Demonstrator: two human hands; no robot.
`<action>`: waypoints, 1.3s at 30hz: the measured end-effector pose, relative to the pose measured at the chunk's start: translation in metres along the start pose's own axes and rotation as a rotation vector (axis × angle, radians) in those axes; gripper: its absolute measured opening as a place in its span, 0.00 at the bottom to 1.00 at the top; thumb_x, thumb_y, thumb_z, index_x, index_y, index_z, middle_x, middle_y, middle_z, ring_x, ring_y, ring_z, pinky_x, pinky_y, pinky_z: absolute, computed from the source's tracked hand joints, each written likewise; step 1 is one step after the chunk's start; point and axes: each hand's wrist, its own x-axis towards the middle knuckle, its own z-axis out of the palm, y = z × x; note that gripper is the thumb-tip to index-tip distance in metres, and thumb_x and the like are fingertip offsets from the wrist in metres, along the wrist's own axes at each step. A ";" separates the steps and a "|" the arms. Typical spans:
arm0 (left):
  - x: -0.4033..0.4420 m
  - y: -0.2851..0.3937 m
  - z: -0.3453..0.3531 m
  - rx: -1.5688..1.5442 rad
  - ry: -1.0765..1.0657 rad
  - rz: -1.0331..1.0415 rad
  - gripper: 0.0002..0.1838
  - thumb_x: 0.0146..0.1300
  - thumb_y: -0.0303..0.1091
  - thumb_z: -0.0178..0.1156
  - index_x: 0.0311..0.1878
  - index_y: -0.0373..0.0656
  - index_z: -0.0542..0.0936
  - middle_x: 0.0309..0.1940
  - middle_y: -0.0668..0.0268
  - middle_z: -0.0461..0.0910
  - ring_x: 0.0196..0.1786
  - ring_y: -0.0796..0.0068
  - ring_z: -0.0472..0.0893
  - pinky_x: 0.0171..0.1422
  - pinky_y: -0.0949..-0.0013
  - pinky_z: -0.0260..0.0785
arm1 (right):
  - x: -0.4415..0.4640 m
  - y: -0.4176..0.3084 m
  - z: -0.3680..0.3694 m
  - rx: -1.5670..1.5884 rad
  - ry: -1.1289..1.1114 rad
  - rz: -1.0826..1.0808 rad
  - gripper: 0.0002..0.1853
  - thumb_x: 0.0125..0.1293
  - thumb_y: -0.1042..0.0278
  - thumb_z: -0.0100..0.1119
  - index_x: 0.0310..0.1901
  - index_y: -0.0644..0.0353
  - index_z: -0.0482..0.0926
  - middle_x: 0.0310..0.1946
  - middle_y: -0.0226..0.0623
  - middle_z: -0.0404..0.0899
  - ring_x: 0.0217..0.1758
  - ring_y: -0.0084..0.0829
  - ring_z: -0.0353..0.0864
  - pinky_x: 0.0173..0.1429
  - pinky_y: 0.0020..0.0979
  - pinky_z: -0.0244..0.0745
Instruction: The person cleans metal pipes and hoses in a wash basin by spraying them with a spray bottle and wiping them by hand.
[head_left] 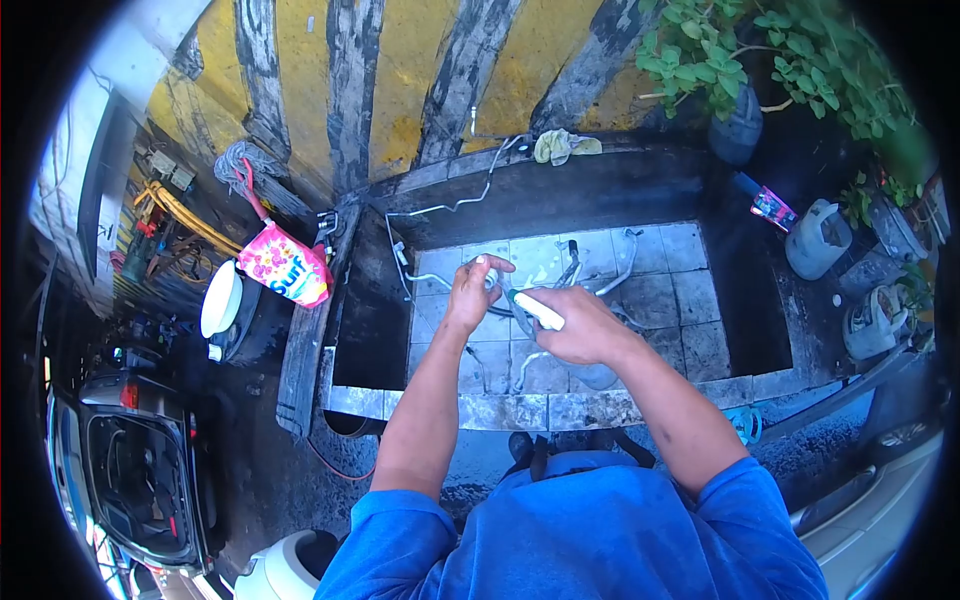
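Over a tiled basin (655, 300), my right hand (580, 325) is closed round a white brush handle (538, 309) with a green end pointing toward my left hand. Close by on the left, my left hand (474, 293) has its fingers curled round a small pale part that I cannot make out clearly. A dark hose or pipe shows just below and between the hands. Bent metal pipes (628, 262) lie on the wet tiles behind and beside the hands, with white suds among them.
A pink detergent bag (285, 265) and a white bowl (221, 300) stand left of the basin. A yellow cloth (566, 147) lies on its back rim. Plastic jugs (818, 240) and a leafy plant (700, 50) are at right. An open-backed car (140, 470) is at lower left.
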 end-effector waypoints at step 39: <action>0.015 -0.003 0.049 -0.350 0.100 -0.199 0.24 0.79 0.57 0.45 0.42 0.46 0.78 0.27 0.70 0.73 0.21 0.82 0.65 0.22 0.75 0.53 | 0.005 0.001 -0.010 -0.080 0.056 0.149 0.27 0.53 0.70 0.59 0.59 0.59 0.79 0.47 0.53 0.85 0.54 0.55 0.83 0.60 0.50 0.77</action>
